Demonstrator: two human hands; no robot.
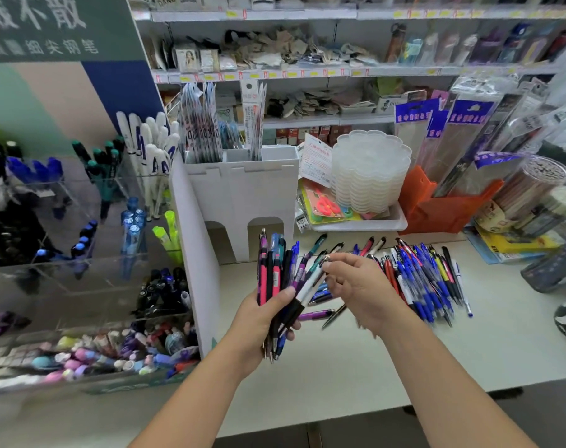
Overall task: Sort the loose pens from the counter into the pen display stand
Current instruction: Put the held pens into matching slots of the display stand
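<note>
Pens (277, 279) fill the left hand (262, 321), whose fingers curl round a mixed bundle held upright above the surface (356, 357), near its left edge. The right hand (359, 286) pinches the top of a white pen (310, 281) with thumb and fingers, the pen leaning against the bundle. A loose pile (420, 279) of mostly blue pens lies on the surface towards its right side, and a few strays, a purple pen (314, 315) among them, lie between pile and hands. The clear display stand (81, 253), with tiered compartments of blue, green and white pens, rises at the surface's left edge, just beside a white cardboard holder (239, 195).

The pens look light, stiff and smooth, so a full fistful could slide or fan out; a hold round the middle of the barrels, or at the rubber grips, seems surest. Single pens are likely best taken near one end and dropped tip-down into a matching compartment. Sorting appears barely begun, judging by the pile.
</note>
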